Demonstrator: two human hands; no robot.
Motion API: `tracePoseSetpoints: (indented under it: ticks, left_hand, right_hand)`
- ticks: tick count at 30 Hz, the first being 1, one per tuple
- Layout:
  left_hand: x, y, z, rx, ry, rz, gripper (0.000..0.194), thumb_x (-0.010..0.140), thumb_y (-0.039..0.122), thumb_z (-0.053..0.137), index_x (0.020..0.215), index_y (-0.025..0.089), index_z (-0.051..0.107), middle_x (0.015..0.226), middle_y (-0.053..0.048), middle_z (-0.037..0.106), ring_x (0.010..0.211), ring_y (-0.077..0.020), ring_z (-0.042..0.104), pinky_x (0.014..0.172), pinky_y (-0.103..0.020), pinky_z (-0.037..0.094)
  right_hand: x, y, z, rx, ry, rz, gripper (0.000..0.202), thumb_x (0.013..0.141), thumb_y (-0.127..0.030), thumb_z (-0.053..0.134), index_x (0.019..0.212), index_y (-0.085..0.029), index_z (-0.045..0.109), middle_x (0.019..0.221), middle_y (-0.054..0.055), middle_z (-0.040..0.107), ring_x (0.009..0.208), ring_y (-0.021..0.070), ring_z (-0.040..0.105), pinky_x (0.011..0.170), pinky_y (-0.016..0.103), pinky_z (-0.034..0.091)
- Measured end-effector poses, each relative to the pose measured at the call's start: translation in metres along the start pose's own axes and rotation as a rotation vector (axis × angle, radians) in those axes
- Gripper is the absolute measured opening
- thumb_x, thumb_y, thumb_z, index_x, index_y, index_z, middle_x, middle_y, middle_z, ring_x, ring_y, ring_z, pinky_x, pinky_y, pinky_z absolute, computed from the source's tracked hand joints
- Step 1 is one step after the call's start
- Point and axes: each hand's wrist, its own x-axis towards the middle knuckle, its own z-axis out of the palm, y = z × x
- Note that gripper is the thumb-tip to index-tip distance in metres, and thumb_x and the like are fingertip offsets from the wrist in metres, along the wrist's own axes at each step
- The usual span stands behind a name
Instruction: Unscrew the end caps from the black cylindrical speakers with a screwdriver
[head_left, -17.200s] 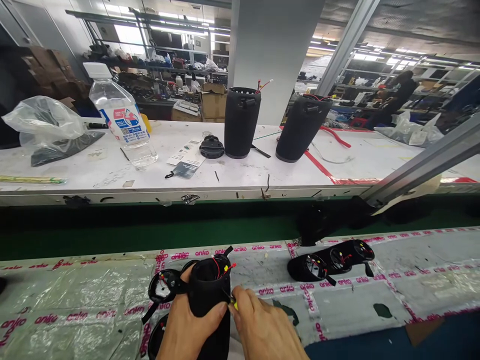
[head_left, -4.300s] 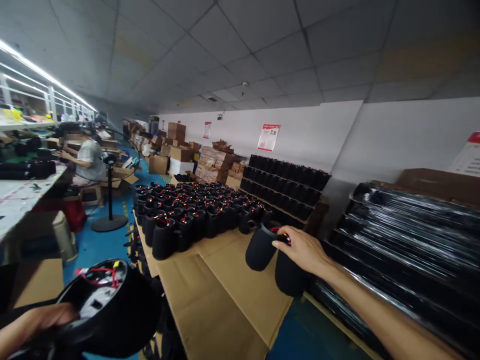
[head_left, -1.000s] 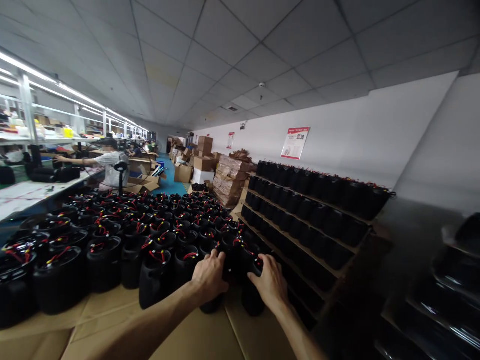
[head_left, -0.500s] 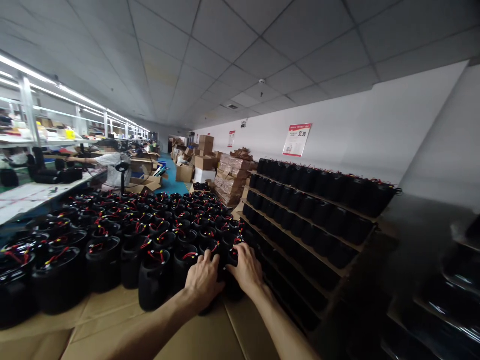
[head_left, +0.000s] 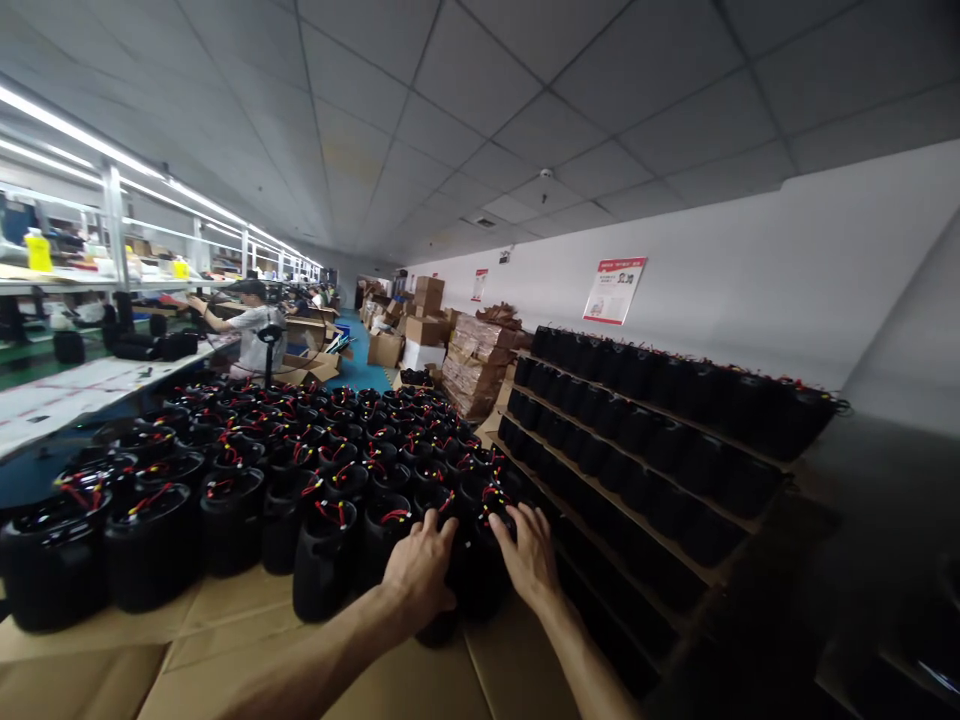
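Black cylindrical housings [head_left: 327, 575] with red and yellow wires at their open tops stand packed together on cardboard. My left hand [head_left: 421, 565] lies over the near side of one black housing, its fingertips by the rim and its thumb spread away downward. It hides most of that housing's wall. To the right, my right hand [head_left: 529, 550] has its fingers apart, close to the wires of another housing [head_left: 480, 575] that stands between my hands. Shadow hides where exactly the right fingertips touch.
At right stands a tiered stack of black housings [head_left: 652, 440] with cardboard sheets between the layers. A cardboard sheet [head_left: 217, 640] lies under the near rows. Behind are wrapped stacks [head_left: 476, 360], boxes and a fan [head_left: 270, 345]. A co-worker [head_left: 255, 335] is by the left workbench [head_left: 67, 405].
My right hand has shifted right and its fingers have spread from the housing between my hands. My left hand has moved slightly right. The view has turned a little left.
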Motion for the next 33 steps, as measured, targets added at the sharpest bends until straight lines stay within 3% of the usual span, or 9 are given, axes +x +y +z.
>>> tracePoseSetpoints:
  ticks: [5,11,14,18,23,26,30,33]
  left_hand:
    - [0.006,0.013,0.009,-0.001,0.035,0.02,0.058,0.093,0.035,0.074,0.145,0.022,0.052,0.151,-0.014,0.053,0.129,-0.0343,0.059,0.098,-0.052,0.059]
    - [-0.003,0.007,0.011,0.027,0.077,0.067,0.094,0.073,0.03,0.089,0.155,0.027,0.043,0.171,-0.015,0.03,0.141,-0.0392,0.051,0.103,-0.052,0.057]
    - [-0.014,0.001,0.006,0.047,0.104,0.074,0.104,0.066,0.032,0.09,0.157,0.026,0.04,0.174,-0.015,0.024,0.151,-0.0392,0.039,0.117,-0.053,0.046]
    - [-0.04,-0.014,-0.001,0.073,0.118,0.105,0.095,0.076,0.035,0.079,0.16,0.02,0.038,0.174,-0.016,0.021,0.159,-0.0346,0.024,0.129,-0.048,0.028]
    - [-0.061,-0.031,-0.003,0.113,0.066,0.144,0.087,0.077,0.028,0.072,0.158,0.02,0.042,0.173,-0.015,0.024,0.16,-0.0324,0.02,0.131,-0.046,0.024]
    - [-0.053,-0.03,0.0,0.133,0.042,0.164,0.092,0.073,0.025,0.076,0.158,0.017,0.043,0.172,-0.019,0.023,0.16,-0.0362,0.017,0.13,-0.051,0.026]
    - [-0.025,-0.02,0.011,0.162,0.059,0.248,0.102,0.07,0.022,0.081,0.161,0.018,0.036,0.173,-0.02,0.016,0.16,-0.0366,0.012,0.13,-0.056,0.021]
    - [-0.005,-0.012,0.019,0.193,0.069,0.308,0.096,0.074,0.016,0.079,0.16,0.016,0.036,0.17,-0.022,0.028,0.16,-0.0382,0.016,0.128,-0.062,0.022]
  right_hand:
    - [-0.007,0.001,0.008,0.041,-0.029,0.018,0.068,0.101,-0.064,0.039,0.134,-0.012,0.067,0.142,0.015,0.063,0.147,0.037,0.039,0.118,0.053,0.036]
    - [-0.003,0.002,0.002,0.106,-0.025,0.017,0.048,0.102,-0.054,0.054,0.13,-0.018,0.068,0.139,0.012,0.064,0.145,0.0317,0.043,0.118,0.055,0.035]
    - [0.01,0.014,-0.003,0.141,0.02,0.101,0.039,0.101,-0.045,0.063,0.131,-0.019,0.064,0.141,0.011,0.061,0.136,0.0312,0.052,0.112,0.058,0.041]
    - [0.03,0.034,-0.005,0.187,0.049,0.296,0.039,0.101,-0.041,0.066,0.133,-0.02,0.061,0.137,0.011,0.061,0.121,0.0291,0.062,0.102,0.054,0.051]
    - [0.031,0.039,-0.001,0.257,0.001,0.408,0.037,0.1,-0.04,0.068,0.13,-0.019,0.062,0.131,0.009,0.063,0.11,0.0256,0.066,0.092,0.048,0.057]
    - [0.026,0.035,-0.002,0.272,0.002,0.432,0.037,0.1,-0.04,0.067,0.13,-0.02,0.062,0.131,0.009,0.063,0.11,0.0254,0.066,0.092,0.047,0.057]
    - [0.029,0.033,-0.006,0.252,-0.023,0.459,0.035,0.101,-0.039,0.067,0.13,-0.02,0.062,0.129,0.009,0.064,0.106,0.0241,0.067,0.089,0.045,0.059]
    - [0.036,0.032,-0.007,0.209,-0.063,0.508,0.035,0.101,-0.039,0.067,0.13,-0.02,0.062,0.129,0.009,0.064,0.106,0.0241,0.067,0.089,0.045,0.058]
